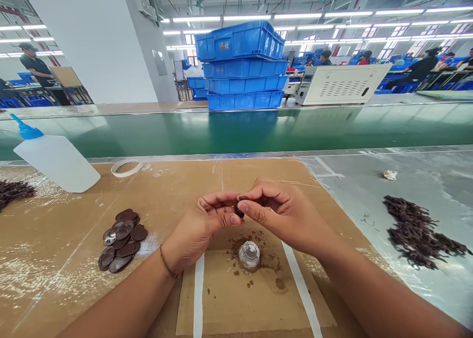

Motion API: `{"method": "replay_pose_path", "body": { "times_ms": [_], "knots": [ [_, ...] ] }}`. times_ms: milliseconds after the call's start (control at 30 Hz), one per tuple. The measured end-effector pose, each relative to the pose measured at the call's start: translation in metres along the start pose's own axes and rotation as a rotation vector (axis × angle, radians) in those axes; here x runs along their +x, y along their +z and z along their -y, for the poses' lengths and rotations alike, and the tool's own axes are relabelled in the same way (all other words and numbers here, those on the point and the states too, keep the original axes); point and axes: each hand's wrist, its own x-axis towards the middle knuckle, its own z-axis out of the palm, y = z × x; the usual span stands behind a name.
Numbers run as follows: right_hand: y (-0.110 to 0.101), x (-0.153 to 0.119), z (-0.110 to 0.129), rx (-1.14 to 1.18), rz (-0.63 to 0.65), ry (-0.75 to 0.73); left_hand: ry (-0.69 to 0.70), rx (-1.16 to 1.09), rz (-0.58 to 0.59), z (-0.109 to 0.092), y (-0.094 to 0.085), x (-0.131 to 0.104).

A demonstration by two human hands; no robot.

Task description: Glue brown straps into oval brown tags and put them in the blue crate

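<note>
Between my two hands, over the cardboard, is a small dark brown piece (pixel 239 209), mostly covered by fingers. My left hand (pixel 207 217) pinches it from the left. Thumb and fingertips of my right hand (pixel 275 205) close on it from the right. Just below stands a small clear jar (pixel 249 255) with whitish residue, among brown drips on a cardboard sheet (pixel 254 308). Left of my left hand lies a pile of flat brown oval pieces (pixel 123 239). A heap of dark brown stringy pieces (pixel 417 229) rests on the grey surface at the right.
A translucent bottle with a blue nozzle (pixel 57 160) leans at the left, near a tape roll (pixel 126 167). Beyond runs a green conveyor belt (pixel 166 131). Behind it stand stacked blue crates (pixel 244 69) and a pale metal box (pixel 342 84). Several people are in the background.
</note>
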Motion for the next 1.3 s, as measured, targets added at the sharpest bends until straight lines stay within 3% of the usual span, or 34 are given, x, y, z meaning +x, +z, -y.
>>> {"method": "replay_pose_path", "body": {
  "times_ms": [367, 700, 1167, 1233, 1300],
  "knots": [
    [-0.001, -0.001, 0.002, -0.031, 0.010, 0.003, 0.005, 0.004, 0.015, -0.001, -0.001, 0.001],
    [-0.006, 0.000, 0.004, 0.085, 0.029, -0.031, -0.004, -0.012, -0.024, -0.002, 0.000, -0.001],
    [-0.007, -0.003, -0.005, -0.105, -0.036, 0.065, 0.043, 0.002, 0.021, 0.004, -0.002, 0.001],
    [-0.010, -0.003, -0.011, -0.136, -0.069, 0.072, 0.056, 0.072, 0.050, -0.003, -0.005, 0.003],
    [-0.014, -0.002, -0.012, -0.119, -0.117, 0.083, 0.065, 0.369, 0.006, -0.018, -0.015, 0.001]
  ]
}}
